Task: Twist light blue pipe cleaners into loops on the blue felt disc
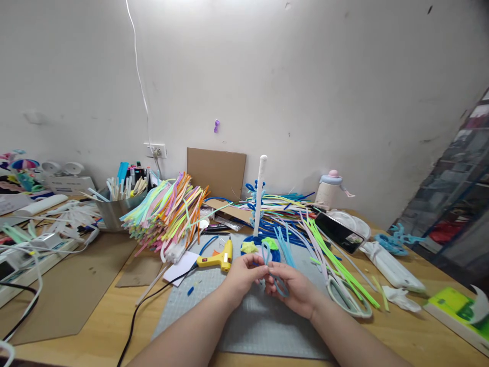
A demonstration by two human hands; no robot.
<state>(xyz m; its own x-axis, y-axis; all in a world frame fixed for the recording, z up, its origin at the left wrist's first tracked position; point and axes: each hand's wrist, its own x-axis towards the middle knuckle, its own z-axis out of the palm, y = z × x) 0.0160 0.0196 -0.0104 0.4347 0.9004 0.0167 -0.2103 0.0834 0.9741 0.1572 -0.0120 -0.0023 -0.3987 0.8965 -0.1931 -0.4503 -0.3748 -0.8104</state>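
Both hands meet above the grey cutting mat (263,326), pinching a light blue pipe cleaner (281,287) that is bent into loops. My left hand (246,275) grips it from the left with thumb and fingers. From the right, my right hand (292,288) holds the same piece, one loop hanging by the palm. Just behind the hands stands a white fuzzy post (260,196) on a dark blue round base (273,253), with blue curls along its side. A yellow star (249,247) and a green piece (270,243) lie on the base.
A yellow glue gun (216,259) lies left of the hands, its black cord crossing the table. Behind it is a big bundle of coloured pipe cleaners (164,216). Scissors (349,298), green pipe cleaners (340,260), a phone (339,232) and a bottle (329,191) are at right.
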